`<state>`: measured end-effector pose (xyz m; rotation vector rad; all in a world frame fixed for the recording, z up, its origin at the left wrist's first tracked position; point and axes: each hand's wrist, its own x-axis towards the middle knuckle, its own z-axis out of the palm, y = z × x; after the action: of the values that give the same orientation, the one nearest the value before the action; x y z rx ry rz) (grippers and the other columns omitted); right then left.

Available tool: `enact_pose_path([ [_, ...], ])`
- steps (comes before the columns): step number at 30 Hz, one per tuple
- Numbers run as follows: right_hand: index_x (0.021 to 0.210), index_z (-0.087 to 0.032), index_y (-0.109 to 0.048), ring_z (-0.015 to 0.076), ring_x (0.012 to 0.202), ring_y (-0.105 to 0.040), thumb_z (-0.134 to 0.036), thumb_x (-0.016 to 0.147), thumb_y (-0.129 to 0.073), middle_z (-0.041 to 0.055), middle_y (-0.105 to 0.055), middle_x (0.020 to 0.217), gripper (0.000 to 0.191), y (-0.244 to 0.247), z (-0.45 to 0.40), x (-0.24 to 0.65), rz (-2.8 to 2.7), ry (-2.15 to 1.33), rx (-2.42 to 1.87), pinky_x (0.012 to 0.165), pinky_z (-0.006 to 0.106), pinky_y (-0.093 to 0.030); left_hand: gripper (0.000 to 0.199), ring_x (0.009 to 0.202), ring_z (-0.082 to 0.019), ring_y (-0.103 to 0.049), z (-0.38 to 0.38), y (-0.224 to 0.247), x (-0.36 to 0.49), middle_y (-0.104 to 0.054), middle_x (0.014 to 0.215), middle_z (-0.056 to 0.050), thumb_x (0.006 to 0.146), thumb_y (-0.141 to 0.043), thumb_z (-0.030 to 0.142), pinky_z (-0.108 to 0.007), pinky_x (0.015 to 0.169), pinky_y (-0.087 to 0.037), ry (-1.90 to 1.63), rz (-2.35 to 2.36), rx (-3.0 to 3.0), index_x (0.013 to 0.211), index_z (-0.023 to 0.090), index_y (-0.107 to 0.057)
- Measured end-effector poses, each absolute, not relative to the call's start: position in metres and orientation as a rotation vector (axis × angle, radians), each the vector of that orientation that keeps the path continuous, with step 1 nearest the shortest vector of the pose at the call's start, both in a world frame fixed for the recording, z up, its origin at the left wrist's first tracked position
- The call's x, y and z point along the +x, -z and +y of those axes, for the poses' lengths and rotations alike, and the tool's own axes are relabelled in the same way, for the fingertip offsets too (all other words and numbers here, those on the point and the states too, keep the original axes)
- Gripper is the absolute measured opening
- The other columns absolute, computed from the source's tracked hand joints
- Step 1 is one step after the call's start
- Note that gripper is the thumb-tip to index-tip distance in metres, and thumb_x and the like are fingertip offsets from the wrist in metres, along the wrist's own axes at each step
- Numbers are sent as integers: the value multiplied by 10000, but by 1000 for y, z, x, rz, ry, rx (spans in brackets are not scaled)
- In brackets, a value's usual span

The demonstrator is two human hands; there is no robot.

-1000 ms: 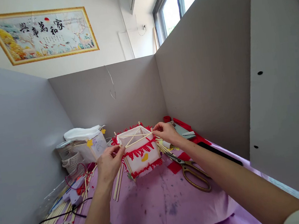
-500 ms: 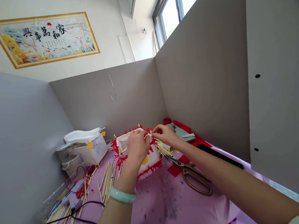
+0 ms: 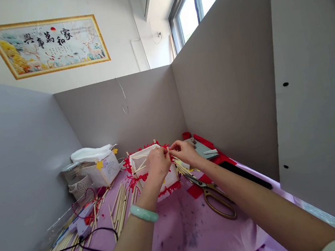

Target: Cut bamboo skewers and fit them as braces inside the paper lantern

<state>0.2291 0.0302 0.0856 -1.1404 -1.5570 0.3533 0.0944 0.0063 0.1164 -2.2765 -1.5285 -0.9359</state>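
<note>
A white paper lantern with a thin wooden stick frame and red fringe along its edges stands on the purple table cover, its open top showing more sticks across it. My left hand, with a pale green bangle on the wrist, reaches over the top, its fingers pinched at the far right corner. My right hand comes from the right, thumb and forefinger closed on the same corner, by a short stick end. The fingertips of both hands nearly meet. Whatever tiny piece lies between them is hidden.
Brass-handled scissors lie right of the lantern, near red paper scraps and a black slab. Left are loose sticks, a glue gun with black cord, and another white paper box. Grey partitions enclose the table.
My left hand has shifted slightly right, its fingertips now closer to my right fingers at the corner. The right hand stays almost in place. The view has turned slightly.
</note>
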Motion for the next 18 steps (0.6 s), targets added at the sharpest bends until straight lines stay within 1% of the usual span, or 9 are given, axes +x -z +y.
enact_pose_path([
  [8,745,-165,-605,139,671,-607,-219,696,-608,11,-661,738,73,-86,28,230,-1556,-353,-1151,596,227,-450,197,749,-192,-606,6,-116,96,-675,810,-73,800,-478,273,-259,599,-373,939,-1573,-2236,781,204,-661],
  [13,736,-170,-612,140,660,-599,-236,700,-600,14,-664,741,77,-84,27,229,-1560,-332,-1156,592,232,-441,189,717,-192,-596,5,-115,97,-671,778,-67,786,-480,262,-264,581,-363,978,-1563,-2219,751,204,-657],
  [18,756,-174,-622,136,666,-597,-247,731,-571,13,-668,744,93,-88,21,229,-1574,-320,-1156,598,231,-436,172,746,-186,-589,1,-112,97,-667,792,-56,785,-489,256,-271,623,-376,1065,-1481,-2212,742,206,-648],
])
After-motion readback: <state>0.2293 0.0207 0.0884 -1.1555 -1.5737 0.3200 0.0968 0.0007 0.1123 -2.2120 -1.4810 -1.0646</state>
